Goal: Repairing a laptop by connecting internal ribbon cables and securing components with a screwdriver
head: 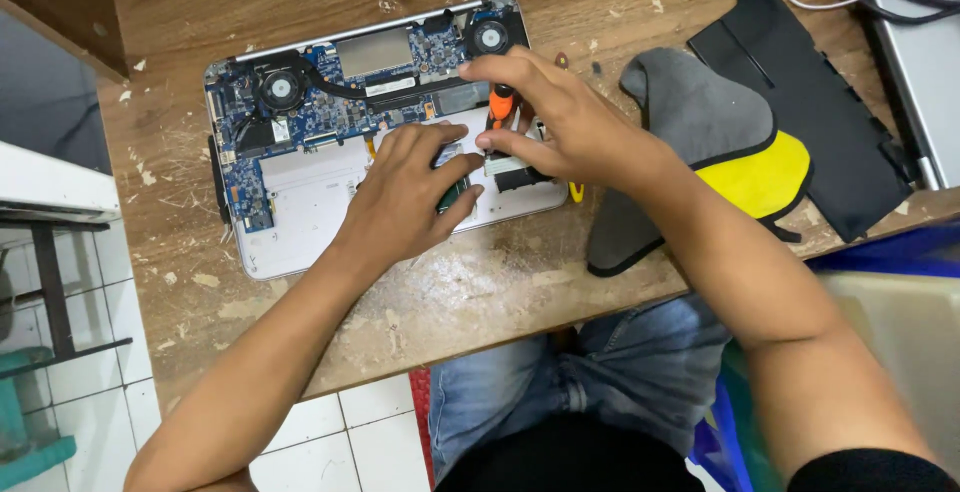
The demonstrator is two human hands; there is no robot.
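Looking down from the head camera, blue denim trousers [590,372] are seen nearest, at the near edge of a worn wooden table [480,292]. The table surface is scuffed and flecked with pale chips.

Further in, an opened laptop [300,212] with its bottom cover removed is lying flat, its blue circuit board [330,82] and two round fans exposed along the far side. The left hand [405,197] is rested palm down on the pale inner panel, fingers curled, with a small dark green component [455,192] pinched between thumb and forefinger. The right hand [555,122] is placed just beside it, closed around an orange-handled screwdriver [502,104], which is held roughly upright over the laptop's right part. The screwdriver tip is hidden by the fingers, so its contact point cannot be told.

To the right, a grey and yellow pouch [700,152] is laid on the table, touching a flat black cover panel [810,112] beyond it. At the far right corner, a white cable [830,2] and the edge of a silver device [920,82] are noted.
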